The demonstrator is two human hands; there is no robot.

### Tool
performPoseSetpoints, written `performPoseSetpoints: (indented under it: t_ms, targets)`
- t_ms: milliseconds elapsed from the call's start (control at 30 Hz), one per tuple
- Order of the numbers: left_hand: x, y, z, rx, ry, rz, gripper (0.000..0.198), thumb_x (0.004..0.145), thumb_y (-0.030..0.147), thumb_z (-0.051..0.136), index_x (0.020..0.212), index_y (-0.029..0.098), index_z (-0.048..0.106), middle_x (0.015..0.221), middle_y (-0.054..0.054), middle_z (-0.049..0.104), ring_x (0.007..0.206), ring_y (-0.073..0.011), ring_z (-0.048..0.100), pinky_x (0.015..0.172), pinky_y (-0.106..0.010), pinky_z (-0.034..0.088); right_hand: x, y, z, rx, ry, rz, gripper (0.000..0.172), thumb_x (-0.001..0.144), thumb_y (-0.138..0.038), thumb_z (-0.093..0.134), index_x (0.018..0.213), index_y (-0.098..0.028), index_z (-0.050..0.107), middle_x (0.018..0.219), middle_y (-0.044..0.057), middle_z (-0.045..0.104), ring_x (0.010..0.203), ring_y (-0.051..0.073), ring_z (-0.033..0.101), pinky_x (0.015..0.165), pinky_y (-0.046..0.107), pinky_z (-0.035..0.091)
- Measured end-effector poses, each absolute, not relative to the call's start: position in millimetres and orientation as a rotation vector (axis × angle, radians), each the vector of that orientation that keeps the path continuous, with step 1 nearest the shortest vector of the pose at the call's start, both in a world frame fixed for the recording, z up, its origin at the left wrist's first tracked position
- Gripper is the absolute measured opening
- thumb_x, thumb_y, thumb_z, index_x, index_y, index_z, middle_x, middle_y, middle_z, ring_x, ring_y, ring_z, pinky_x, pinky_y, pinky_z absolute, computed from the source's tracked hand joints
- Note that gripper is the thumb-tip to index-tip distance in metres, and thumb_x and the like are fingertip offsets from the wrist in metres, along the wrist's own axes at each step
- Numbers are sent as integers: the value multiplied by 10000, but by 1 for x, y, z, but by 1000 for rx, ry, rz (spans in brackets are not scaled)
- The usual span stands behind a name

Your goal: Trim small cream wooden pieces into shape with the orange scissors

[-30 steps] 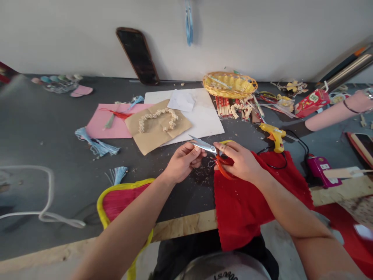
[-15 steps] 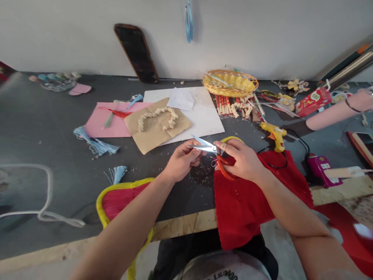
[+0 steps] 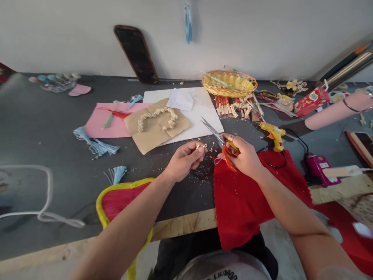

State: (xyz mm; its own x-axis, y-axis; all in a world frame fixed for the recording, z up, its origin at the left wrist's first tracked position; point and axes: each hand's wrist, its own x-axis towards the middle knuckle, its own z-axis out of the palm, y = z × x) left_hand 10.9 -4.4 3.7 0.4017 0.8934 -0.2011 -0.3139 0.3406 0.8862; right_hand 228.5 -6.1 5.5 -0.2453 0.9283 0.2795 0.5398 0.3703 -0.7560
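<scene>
My left hand (image 3: pixel 188 158) is closed in a pinch on small pale stick pieces (image 3: pixel 198 146), their tips poking out past the thumb. To its right, my right hand (image 3: pixel 243 155) grips red-handled scissors (image 3: pixel 215 130), blades together and pointing up and left, apart from the pieces. Cut bits lie scattered on the dark tabletop between and beneath my hands. A red cloth (image 3: pixel 241 198) is under my right hand and hangs over the table edge. Ahead, a curved chain of pale pieces (image 3: pixel 157 113) rests on brown paper (image 3: pixel 145 140).
At the back stands a yellow basket (image 3: pixel 230 93) with red-and-white sticks in front. A yellow glue gun (image 3: pixel 274 135), purple power socket (image 3: pixel 322 167) and pink bottle (image 3: pixel 335 112) are on the right. Blue tassels (image 3: pixel 94 142) and a yellow-edged red piece (image 3: pixel 116 198) lie left. A phone (image 3: pixel 136 54) leans against the wall.
The scissors have drawn back to the right from my left hand and their blades have come together. Fresh small bits now lie on the table between my hands.
</scene>
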Motion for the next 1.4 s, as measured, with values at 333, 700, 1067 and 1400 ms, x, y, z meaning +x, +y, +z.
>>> performPoseSetpoints:
  t_ms: [333, 700, 1067, 1400]
  targets:
    - [18, -14, 3, 1174, 771, 629, 379, 839, 504, 622, 743, 138, 593, 624, 5, 548, 448, -43, 354, 405, -184, 237, 215, -23, 0, -1030, -1670, 1210, 482, 782, -290, 731, 1221, -237, 538, 1016, 28, 660, 778, 108, 634, 724, 253, 539]
    - [19, -11, 10, 843, 730, 651, 225, 830, 366, 582, 902, 157, 541, 632, -47, 651, 409, -46, 282, 419, -193, 175, 213, -22, 10, -1019, -1671, 1248, 380, 807, -214, 652, 1157, -217, 505, 875, -13, 639, 677, 72, 582, 624, 201, 474]
    - [19, -14, 3, 908, 672, 683, 290, 831, 382, 671, 948, 131, 585, 694, -50, 658, 475, -48, 371, 453, -193, 239, 213, -22, 11, -1004, -1632, 1295, 396, 789, -224, 671, 1149, -215, 508, 913, -1, 632, 673, 73, 561, 595, 210, 460]
    - [18, -14, 1, 900, 713, 660, 304, 812, 380, 702, 949, 128, 603, 770, -88, 705, 479, -41, 366, 454, -188, 257, 212, -21, 11, -991, -1604, 1319, 416, 781, -245, 698, 1150, -212, 509, 908, 4, 633, 662, 77, 567, 580, 211, 466]
